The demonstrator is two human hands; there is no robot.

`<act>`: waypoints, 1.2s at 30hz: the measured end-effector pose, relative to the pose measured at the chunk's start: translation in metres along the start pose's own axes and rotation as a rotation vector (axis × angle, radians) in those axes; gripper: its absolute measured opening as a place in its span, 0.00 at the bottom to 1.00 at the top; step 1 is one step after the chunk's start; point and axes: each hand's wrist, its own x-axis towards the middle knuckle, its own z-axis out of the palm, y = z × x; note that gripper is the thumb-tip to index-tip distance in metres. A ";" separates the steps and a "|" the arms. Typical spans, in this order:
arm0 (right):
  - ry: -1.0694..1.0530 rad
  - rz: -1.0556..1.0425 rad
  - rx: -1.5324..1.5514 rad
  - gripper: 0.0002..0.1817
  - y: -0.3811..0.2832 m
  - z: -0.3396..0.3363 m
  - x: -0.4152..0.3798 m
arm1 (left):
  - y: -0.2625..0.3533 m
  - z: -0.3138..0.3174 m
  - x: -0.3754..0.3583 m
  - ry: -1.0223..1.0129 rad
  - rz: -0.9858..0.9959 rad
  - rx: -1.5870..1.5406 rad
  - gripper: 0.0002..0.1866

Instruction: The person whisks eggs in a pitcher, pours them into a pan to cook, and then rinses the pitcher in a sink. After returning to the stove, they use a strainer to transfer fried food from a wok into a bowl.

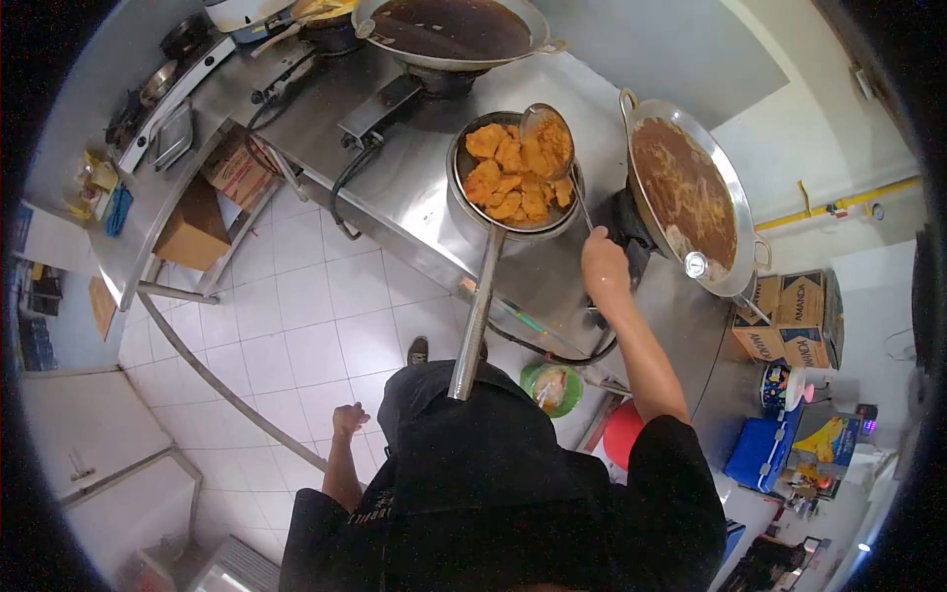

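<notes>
My right hand (pixel 605 264) is closed around the thin handle of a skimmer (pixel 558 120). The skimmer's bowl tilts over a large long-handled strainer (pixel 477 311), with some golden fried pieces in it. More fried pieces (pixel 503 187) lie heaped in the strainer, which rests on a round metal pot (pixel 464 212) on the steel counter (pixel 404 202). The strainer's handle points back toward my body, untouched by either hand. My left hand (pixel 350 419) hangs low at my side over the tiled floor, its fingers curled, with nothing seen in them.
To the right stands a wide wok (pixel 742 212) of foaming brown oil with a round thermometer (pixel 695 264) at its rim. Another wok (pixel 547 35) of dark oil sits at the back. A green bucket (pixel 567 405) is below the counter; a hose (pixel 343 192) hangs at its front edge.
</notes>
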 end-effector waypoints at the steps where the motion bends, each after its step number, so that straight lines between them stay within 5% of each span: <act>1: -0.014 0.015 -0.031 0.06 -0.002 0.009 0.000 | 0.018 -0.009 -0.004 0.001 -0.040 -0.028 0.11; 3: 0.005 -0.027 -0.131 0.06 -0.003 0.018 -0.003 | 0.066 -0.028 -0.013 0.003 -0.081 -0.055 0.10; 5: 0.018 -0.032 -0.135 0.06 0.001 0.027 -0.008 | 0.120 -0.043 -0.018 -0.019 -0.434 -0.266 0.09; 8: 0.035 -0.038 -0.144 0.06 0.006 0.034 -0.020 | 0.138 -0.046 -0.017 0.068 -0.576 -0.424 0.11; 9: 0.040 -0.044 -0.148 0.06 0.007 0.035 -0.023 | 0.138 -0.049 -0.015 0.068 -0.575 -0.423 0.11; 11: 0.033 -0.031 -0.146 0.07 0.006 0.039 -0.030 | 0.116 -0.049 -0.008 -0.099 0.163 0.434 0.15; 12: 0.027 -0.021 -0.145 0.07 0.006 0.041 -0.032 | 0.111 -0.043 -0.006 -0.101 0.167 0.436 0.15; 14: 0.037 0.001 -0.141 0.07 0.008 0.053 -0.032 | 0.112 -0.036 -0.002 0.000 -0.477 -0.480 0.15; 15: 0.044 0.017 -0.135 0.07 0.009 0.060 -0.033 | 0.110 -0.036 -0.002 -0.002 -0.477 -0.479 0.15; 17: 0.071 -0.007 -0.132 0.07 0.011 0.071 -0.035 | 0.103 -0.037 -0.002 0.006 -0.096 -0.133 0.12; 21: 0.150 -0.002 -0.123 0.06 0.009 0.076 -0.042 | 0.061 -0.024 0.020 -0.104 -0.066 0.144 0.10; 23: 0.158 0.002 -0.106 0.06 0.010 0.071 -0.045 | 0.056 -0.021 0.019 -0.101 -0.221 -0.159 0.10; 27: 0.120 0.033 0.014 0.05 0.014 0.056 -0.046 | 0.095 -0.025 -0.004 -0.051 -0.201 -0.103 0.10; 29: 0.117 0.030 0.093 0.06 0.024 0.063 -0.042 | 0.123 -0.030 -0.008 -0.065 -0.639 -0.368 0.09; 30: 0.116 0.019 0.169 0.07 0.030 0.066 -0.039 | 0.128 -0.032 -0.010 -0.067 -0.635 -0.364 0.09; 32: 0.094 0.015 0.296 0.08 0.036 0.062 -0.036 | 0.125 -0.032 -0.016 -0.158 -0.209 -0.050 0.10; 36: 0.136 0.040 0.547 0.05 0.056 0.047 -0.028 | 0.167 -0.042 -0.028 -0.199 -0.163 0.105 0.10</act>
